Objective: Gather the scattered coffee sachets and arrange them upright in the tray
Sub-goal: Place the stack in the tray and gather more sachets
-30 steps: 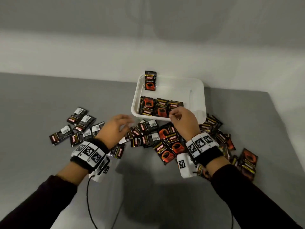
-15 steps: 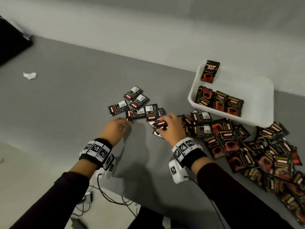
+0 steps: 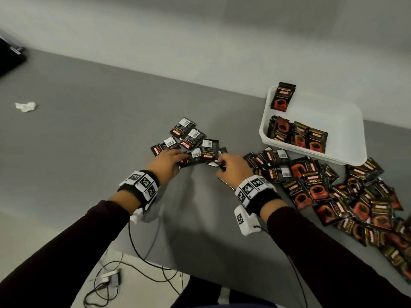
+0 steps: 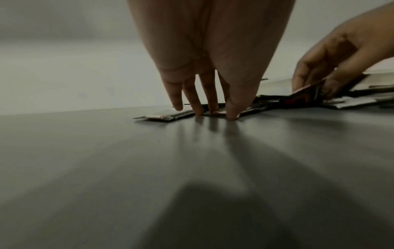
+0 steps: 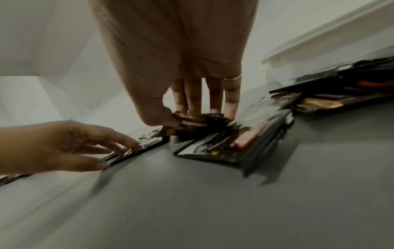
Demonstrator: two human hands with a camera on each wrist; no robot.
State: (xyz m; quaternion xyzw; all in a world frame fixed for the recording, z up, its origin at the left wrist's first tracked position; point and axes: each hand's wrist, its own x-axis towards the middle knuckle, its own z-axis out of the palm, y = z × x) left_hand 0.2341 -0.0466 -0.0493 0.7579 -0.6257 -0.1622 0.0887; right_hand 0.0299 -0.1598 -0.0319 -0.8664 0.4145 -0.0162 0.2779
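Pinched between the right hand (image 5: 192, 94)'s thumb and fingers is a small bunch of sachets (image 5: 198, 120), black foil with gold and red print, at mid-frame. Nearby, the left hand (image 4: 204, 67) presses straight fingertips (image 4: 232, 112) onto the flat sachets (image 3: 191, 141) beside it. Right of centre, the white tray (image 3: 347, 130) holds a few standing packets; the heap (image 3: 355, 201) at the right edge is cut off and blurred.

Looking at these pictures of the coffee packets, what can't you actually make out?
- Head view: the big pile runs off the right edge, so its count is unknown.
- Head view: the right hand covers the sachets under it.
- Right wrist view: the sachet it pinches is blurred, print unreadable.
- Left wrist view: the tray is out of frame.
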